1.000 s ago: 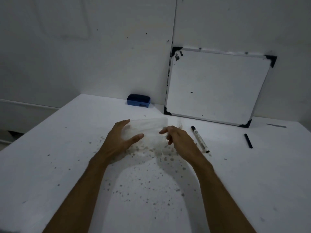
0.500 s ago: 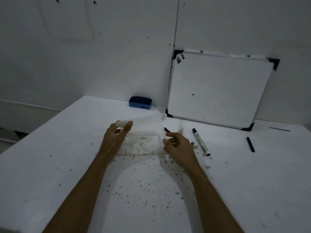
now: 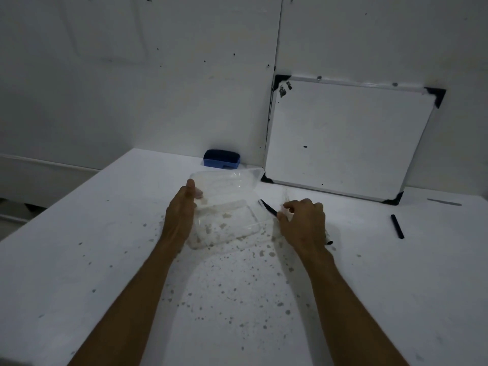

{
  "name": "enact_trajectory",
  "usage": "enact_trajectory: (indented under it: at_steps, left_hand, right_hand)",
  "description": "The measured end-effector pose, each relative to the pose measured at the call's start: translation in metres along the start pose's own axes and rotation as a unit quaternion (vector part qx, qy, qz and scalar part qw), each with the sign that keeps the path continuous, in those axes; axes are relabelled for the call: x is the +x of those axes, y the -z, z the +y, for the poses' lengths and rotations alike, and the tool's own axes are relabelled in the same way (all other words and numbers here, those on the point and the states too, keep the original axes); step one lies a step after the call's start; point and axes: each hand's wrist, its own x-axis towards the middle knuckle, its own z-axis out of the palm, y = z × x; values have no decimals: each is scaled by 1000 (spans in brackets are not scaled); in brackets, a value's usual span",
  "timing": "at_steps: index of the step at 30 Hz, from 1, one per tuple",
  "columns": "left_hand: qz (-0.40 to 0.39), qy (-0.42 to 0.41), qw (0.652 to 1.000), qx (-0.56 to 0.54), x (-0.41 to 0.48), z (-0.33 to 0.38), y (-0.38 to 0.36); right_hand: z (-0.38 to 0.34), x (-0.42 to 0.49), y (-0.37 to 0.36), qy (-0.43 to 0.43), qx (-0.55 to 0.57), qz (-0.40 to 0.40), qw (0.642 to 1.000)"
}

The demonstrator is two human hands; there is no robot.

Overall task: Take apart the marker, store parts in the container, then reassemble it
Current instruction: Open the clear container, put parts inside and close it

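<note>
Nearest me, both forearms reached out over the speckled table [image 3: 79,260]. My left hand [image 3: 182,207] was closed on the raised lid [image 3: 227,180] of the clear container [image 3: 227,223], thumb on its left edge, propping it open. My right hand [image 3: 303,223] pinched a thin black marker part [image 3: 268,208] just right of the tray. Judgement: keep the lid propped and lower the part flat into the tray. The marker body [image 3: 328,241] lay mostly hidden under that hand. Farther right, well apart, lay the cap [image 3: 397,226]. Beyond the lid sat a blue eraser [image 3: 221,159] and a leaning whiteboard [image 3: 343,138], leaving open room rightward.
</note>
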Motion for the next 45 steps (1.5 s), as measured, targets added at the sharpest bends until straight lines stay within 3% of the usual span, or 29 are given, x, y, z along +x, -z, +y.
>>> enact_trajectory:
  at_steps: [5,16,22,26,36,42,45]
  left_hand:
    - [15,-18,1000,-15,3,-3,0]
    - [-44,-56,997,35,-2,-7,8]
    - [-54,-16,998,-15,-1,-5,10]
    - [-25,11,995,-91,2,0,14]
    - [57,102,952,-284,13,-7,27]
    - [73,141,939,-305,16,-6,28]
    - [68,142,941,-300,16,-5,27]
  right_hand:
    - [1,7,-10,11,-33,-34,999]
    - [3,-6,-4,-61,154,6,986]
    - [-3,-12,20,-19,231,-7,973]
    - [-13,-15,34,24,259,-61,964]
    - [-42,-3,28,128,163,-154,966]
    - [-54,17,13,162,35,-197,966]
    - [-58,23,9,156,33,-208,965]
